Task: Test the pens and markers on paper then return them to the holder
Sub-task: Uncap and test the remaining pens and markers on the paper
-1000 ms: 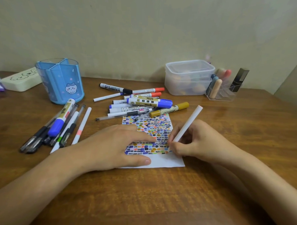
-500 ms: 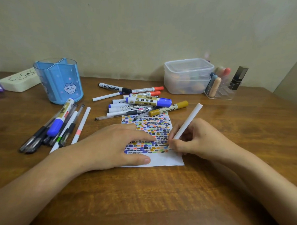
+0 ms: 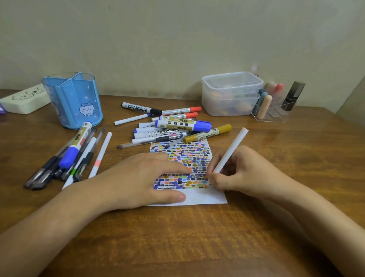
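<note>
A small white paper (image 3: 206, 198), covered in rows of coloured dabs, lies mid-table. My left hand (image 3: 138, 180) presses flat on its left side. My right hand (image 3: 238, 171) grips a slim white pen (image 3: 231, 150), tip down on the paper's right edge by an orange mark. A heap of markers (image 3: 178, 125) lies just behind the paper. Another bundle of pens (image 3: 73, 153) lies to the left. The blue holder (image 3: 75, 101) with a cat picture stands at the back left, with nothing showing inside it.
A lidded clear plastic box (image 3: 230, 94) and a clear organiser with tubes (image 3: 271, 106) stand at the back right by the wall. A pale green case (image 3: 23, 99) lies at the far left. The wooden table (image 3: 184, 242) stretches toward me.
The pen tip has shifted slightly along the paper's right edge, leaving an orange mark. My left hand stays pressed on the paper.
</note>
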Motion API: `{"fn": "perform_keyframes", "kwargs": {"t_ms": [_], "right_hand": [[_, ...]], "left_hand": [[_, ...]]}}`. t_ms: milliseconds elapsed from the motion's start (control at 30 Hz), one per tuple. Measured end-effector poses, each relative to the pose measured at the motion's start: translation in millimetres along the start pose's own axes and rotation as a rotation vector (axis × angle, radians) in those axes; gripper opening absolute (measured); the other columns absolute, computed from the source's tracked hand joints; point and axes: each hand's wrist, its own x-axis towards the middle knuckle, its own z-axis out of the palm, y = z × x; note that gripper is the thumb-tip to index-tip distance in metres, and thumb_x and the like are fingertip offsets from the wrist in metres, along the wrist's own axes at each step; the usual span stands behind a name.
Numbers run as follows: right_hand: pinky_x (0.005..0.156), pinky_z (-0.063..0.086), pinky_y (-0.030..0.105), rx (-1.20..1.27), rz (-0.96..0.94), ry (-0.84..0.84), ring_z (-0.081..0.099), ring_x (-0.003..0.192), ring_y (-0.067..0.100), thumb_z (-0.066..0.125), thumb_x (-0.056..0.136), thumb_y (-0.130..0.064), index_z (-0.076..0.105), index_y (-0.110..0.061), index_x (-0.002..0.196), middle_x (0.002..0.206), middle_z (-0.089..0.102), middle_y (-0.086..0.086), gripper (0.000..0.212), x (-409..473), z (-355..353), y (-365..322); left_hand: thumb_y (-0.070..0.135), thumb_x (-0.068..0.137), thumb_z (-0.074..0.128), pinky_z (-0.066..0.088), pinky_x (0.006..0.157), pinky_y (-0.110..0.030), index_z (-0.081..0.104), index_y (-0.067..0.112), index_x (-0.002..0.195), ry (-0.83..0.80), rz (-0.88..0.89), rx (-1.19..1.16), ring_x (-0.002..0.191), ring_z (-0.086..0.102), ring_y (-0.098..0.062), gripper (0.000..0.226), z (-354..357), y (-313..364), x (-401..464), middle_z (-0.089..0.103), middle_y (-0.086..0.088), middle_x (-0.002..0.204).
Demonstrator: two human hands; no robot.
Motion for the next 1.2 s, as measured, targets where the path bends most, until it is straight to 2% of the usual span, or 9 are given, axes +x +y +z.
{"fn": "perform_keyframes", "kwargs": {"t_ms": [67,200,400,533,700,833,967,1100,1200], "right_hand": [[0.071,0.059,0.028,-0.018,0.006,0.011,0.070,0.077,0.013,0.073,0.080,-0.010,0.074,-0.017,0.080,0.079,0.075,-0.002,0.008,0.6,-0.7,0.4],[0.068,0.057,0.020,0.029,-0.006,-0.012,0.069,0.075,0.010,0.073,0.083,-0.006,0.075,-0.015,0.082,0.079,0.075,-0.002,0.009,-1.3,-1.7,-0.6],[0.074,0.060,0.030,-0.018,0.011,0.007,0.070,0.080,0.014,0.075,0.080,-0.010,0.075,-0.018,0.080,0.080,0.075,-0.002,0.008,0.6,-1.2,-0.3],[0.067,0.055,0.020,0.021,-0.007,-0.009,0.069,0.073,0.007,0.073,0.083,-0.007,0.075,-0.017,0.081,0.079,0.075,-0.003,0.011,-1.7,-1.3,-1.5],[0.071,0.059,0.027,-0.026,-0.002,0.013,0.069,0.075,0.011,0.074,0.080,-0.009,0.074,-0.017,0.080,0.079,0.075,-0.002,0.008,-0.4,-1.2,-1.0],[0.066,0.054,0.018,0.006,-0.011,-0.001,0.068,0.073,0.006,0.073,0.083,-0.006,0.075,-0.015,0.081,0.078,0.075,-0.004,0.010,-1.8,-0.8,-1.8],[0.069,0.059,0.024,-0.032,-0.006,0.019,0.070,0.077,0.011,0.073,0.080,-0.008,0.074,-0.017,0.079,0.078,0.074,-0.003,0.008,-0.5,-0.3,-1.2],[0.069,0.057,0.019,0.010,-0.007,0.001,0.070,0.076,0.009,0.073,0.084,-0.007,0.074,-0.018,0.081,0.079,0.075,-0.004,0.011,-1.8,-0.8,-2.6],[0.071,0.059,0.022,-0.007,-0.003,0.008,0.071,0.078,0.011,0.074,0.082,-0.008,0.074,-0.018,0.080,0.079,0.075,-0.005,0.011,-1.3,-0.1,-2.1]], "left_hand": [[0.081,0.076,0.042,0.044,0.088,-0.025,0.035,0.062,0.139,0.003,0.002,-0.001,0.100,0.047,0.005,0.066,0.4,-0.5,-0.1,0.048,0.026,0.101],[0.082,0.075,0.040,0.045,0.090,-0.027,0.033,0.062,0.140,-0.008,-0.003,0.007,0.103,0.047,0.004,0.068,0.3,-0.4,0.2,0.049,0.026,0.105],[0.081,0.076,0.041,0.045,0.092,-0.029,0.033,0.062,0.140,-0.017,-0.008,0.008,0.104,0.048,0.003,0.068,-0.6,0.5,-0.1,0.049,0.026,0.105],[0.082,0.075,0.040,0.046,0.092,-0.030,0.033,0.063,0.140,-0.016,-0.009,0.012,0.104,0.048,0.002,0.068,-0.6,1.2,-0.3,0.049,0.025,0.105],[0.082,0.075,0.040,0.045,0.093,-0.029,0.033,0.062,0.140,-0.012,-0.005,0.009,0.104,0.047,0.003,0.068,-0.1,0.2,-0.1,0.049,0.026,0.106],[0.082,0.076,0.041,0.044,0.091,-0.027,0.032,0.065,0.139,-0.011,-0.007,0.007,0.103,0.046,0.005,0.066,0.1,0.2,0.0,0.047,0.027,0.102],[0.080,0.078,0.043,0.043,0.091,-0.025,0.032,0.065,0.139,-0.004,-0.005,0.008,0.104,0.046,0.005,0.064,0.4,-0.4,0.0,0.048,0.027,0.104],[0.081,0.078,0.043,0.043,0.090,-0.025,0.031,0.066,0.138,-0.001,-0.003,0.017,0.103,0.046,0.006,0.063,1.0,-0.8,0.2,0.049,0.026,0.105],[0.079,0.079,0.044,0.043,0.090,-0.024,0.031,0.066,0.139,-0.003,-0.004,0.018,0.104,0.046,0.005,0.063,1.0,-0.5,0.1,0.049,0.025,0.107]]}}
